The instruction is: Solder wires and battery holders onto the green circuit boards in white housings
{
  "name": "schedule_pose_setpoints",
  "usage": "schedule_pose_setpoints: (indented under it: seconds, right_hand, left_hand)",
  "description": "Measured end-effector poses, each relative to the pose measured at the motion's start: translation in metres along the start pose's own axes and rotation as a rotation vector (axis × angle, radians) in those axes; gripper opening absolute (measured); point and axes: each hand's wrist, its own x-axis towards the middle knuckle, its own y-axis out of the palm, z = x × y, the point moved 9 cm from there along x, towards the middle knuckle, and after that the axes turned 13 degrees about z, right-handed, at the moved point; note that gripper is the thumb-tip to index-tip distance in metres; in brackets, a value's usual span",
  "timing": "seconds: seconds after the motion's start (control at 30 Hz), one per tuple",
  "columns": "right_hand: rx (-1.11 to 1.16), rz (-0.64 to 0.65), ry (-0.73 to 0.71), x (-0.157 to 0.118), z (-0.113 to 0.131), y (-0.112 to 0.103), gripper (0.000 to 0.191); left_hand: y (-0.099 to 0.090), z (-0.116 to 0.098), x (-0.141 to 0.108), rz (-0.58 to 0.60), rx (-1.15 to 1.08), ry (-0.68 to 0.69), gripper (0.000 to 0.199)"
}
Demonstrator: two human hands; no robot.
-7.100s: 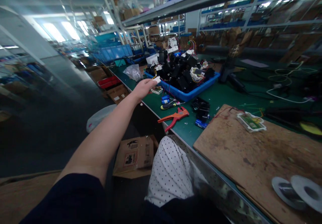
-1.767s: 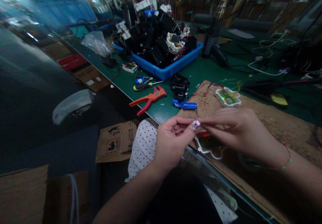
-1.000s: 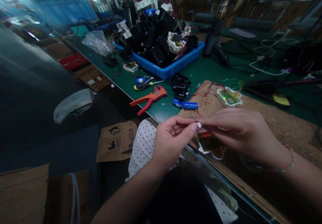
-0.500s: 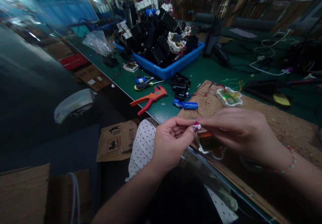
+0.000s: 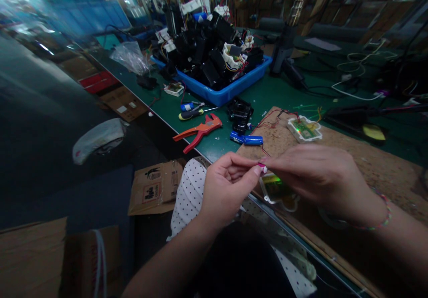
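Between my two hands is a small pink and white piece (image 5: 262,168), too small to make out further. My left hand (image 5: 230,184) pinches it between thumb and forefinger. The fingertips of my right hand (image 5: 314,177) close on its other side and partly hide it. Under my right hand, a white-framed circuit board (image 5: 276,188) shows a green glow near the edge of the brown board (image 5: 374,159). Another white-framed green circuit board (image 5: 305,129) lies behind, with a small light and red wires. Blue cylindrical cells (image 5: 246,139) lie left of it.
A blue tray (image 5: 227,93) heaped with black housings stands at the back. Orange-red cutters (image 5: 200,133) and a yellow-black screwdriver (image 5: 192,114) lie near the green table's left edge. A black tool (image 5: 284,57) stands behind. Cardboard boxes (image 5: 155,188) sit below.
The glow on the nearer circuit board has turned from orange-red to green. The pink and white piece has tilted slightly between my fingers; both hands have barely moved.
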Motion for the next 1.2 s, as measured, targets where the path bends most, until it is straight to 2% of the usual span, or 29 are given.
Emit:
schedule_pose_setpoints:
  seconds: [0.23,0.33,0.43,0.63,0.93,1.03,1.2]
  right_hand:
    - [0.016,0.002,-0.016,0.0034,0.0016,0.0001,0.024]
    - [0.013,-0.005,-0.009,0.0030,0.0002,-0.0006,0.024]
    - [0.015,-0.007,-0.004,0.0022,-0.0004,-0.0015,0.024]
    - [0.005,-0.010,-0.013,0.0012,0.0013,-0.0016,0.024]
    - [0.024,-0.003,-0.001,0.0042,0.0041,-0.0034,0.023]
    - [0.011,-0.007,-0.003,0.0036,0.0036,-0.0044,0.022]
    - [-0.003,0.015,0.007,0.0022,0.0011,-0.0012,0.024]
  left_hand:
    - [-0.0034,0.0015,-0.0001,-0.041,0.016,0.021,0.015]
    - [-0.0022,0.0061,-0.0010,-0.017,-0.058,0.003,0.005]
    - [-0.0003,0.0077,-0.0014,0.020,-0.098,-0.017,0.015]
    - [-0.0018,0.0012,-0.0001,0.012,0.033,0.011,0.014]
    - [-0.0047,-0.0001,-0.0041,-0.052,0.096,0.001,0.009]
    - [-0.0040,0.0013,-0.0039,-0.024,0.078,-0.010,0.005]
    - [-0.0001,0.0024,-0.0033,0.028,0.035,-0.027,0.013]
